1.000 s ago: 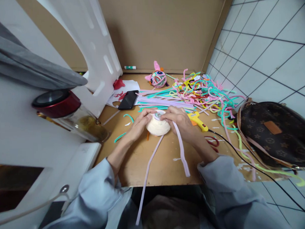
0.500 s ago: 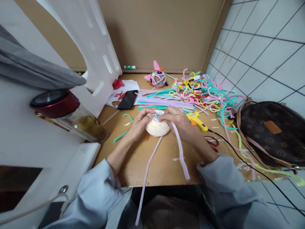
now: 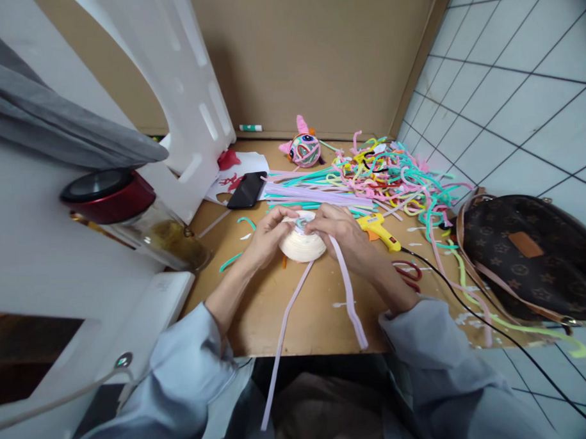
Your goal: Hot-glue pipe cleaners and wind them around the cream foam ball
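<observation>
Between my hands is a cream, rounded piece (image 3: pixel 302 247) with ridged sides and an opening at its top. My left hand (image 3: pixel 270 236) is closed on its left side, thumb and fingers at the rim. My right hand (image 3: pixel 340 229) grips the right side of the rim, fingertips pressed at the opening. A lilac pipe cleaner strand (image 3: pixel 347 294) hangs down from under my right hand and looks doubled. Another lilac pipe cleaner (image 3: pixel 283 335) trails from below the cream piece over the table's front edge. What my fingertips pinch at the opening is too small to make out.
Beyond my hands lie lilac and teal pipe cleaners (image 3: pixel 316 196) and a tangled colourful heap (image 3: pixel 392 171). A yellow glue gun (image 3: pixel 382 232), red-handled scissors (image 3: pixel 407 273) and a brown bag (image 3: pixel 529 256) are at right. A phone (image 3: pixel 247 190) and glass bottle (image 3: pixel 171 243) stand left.
The view has shifted very slightly. Both hands keep their hold on the cream piece, with hardly any visible movement.
</observation>
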A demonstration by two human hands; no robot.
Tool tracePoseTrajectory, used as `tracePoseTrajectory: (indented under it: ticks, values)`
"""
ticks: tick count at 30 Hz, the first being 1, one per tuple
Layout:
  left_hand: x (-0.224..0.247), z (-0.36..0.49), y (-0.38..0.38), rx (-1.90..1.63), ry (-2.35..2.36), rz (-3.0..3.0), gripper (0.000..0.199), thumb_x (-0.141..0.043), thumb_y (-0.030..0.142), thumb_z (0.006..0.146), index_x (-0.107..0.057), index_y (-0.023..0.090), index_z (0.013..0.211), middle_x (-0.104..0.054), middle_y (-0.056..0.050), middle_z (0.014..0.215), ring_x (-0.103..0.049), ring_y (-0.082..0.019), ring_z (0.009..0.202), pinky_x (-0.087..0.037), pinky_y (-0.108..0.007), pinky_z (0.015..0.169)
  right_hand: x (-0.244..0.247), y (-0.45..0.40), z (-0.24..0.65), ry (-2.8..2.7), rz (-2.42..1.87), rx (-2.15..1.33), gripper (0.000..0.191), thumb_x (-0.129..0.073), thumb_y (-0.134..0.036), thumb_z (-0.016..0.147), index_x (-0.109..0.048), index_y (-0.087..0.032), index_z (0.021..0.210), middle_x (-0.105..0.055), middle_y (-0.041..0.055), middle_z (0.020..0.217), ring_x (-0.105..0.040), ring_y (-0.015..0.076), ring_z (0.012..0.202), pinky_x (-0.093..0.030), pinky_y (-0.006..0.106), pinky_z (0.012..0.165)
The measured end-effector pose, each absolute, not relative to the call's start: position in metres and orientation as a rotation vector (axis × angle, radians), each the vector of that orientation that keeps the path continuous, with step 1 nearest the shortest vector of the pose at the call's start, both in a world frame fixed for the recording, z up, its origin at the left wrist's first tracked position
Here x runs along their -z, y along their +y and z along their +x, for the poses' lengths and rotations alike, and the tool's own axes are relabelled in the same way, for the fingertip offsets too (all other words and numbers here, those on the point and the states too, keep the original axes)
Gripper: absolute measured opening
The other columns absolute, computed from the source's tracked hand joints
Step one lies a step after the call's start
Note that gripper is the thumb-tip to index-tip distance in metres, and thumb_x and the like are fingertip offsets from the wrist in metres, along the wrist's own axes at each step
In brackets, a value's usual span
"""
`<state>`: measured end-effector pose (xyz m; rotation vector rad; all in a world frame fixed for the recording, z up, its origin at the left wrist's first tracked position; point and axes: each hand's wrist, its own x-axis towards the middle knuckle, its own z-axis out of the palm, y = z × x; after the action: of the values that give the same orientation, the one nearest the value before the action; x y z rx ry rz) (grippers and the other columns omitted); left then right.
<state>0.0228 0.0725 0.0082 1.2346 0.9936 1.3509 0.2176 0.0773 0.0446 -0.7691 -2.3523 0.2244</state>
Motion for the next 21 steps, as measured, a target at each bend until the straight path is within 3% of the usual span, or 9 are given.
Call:
tracePoseTrajectory:
  ticks: [21]
  values:
    - [-0.0107,0.0251,0.0694,-1.33,0.997,1.192,0.025,-0.063,0.027,0.065,-0.062,0.02,0.089,-0.069,-0.006,0.127,-0.065,-0.023,0.1,-0.05,-0.033,0.081,-0.052,0.0726,0.2149,-2.393,-0.785,-0.22,0.026,-0.048,-0.013,0.096,-0.072,-0.022,0.094,-0.059,0.0052,0.09,-0.053,0.0216,0.09,-0.032,0.033,0.08]
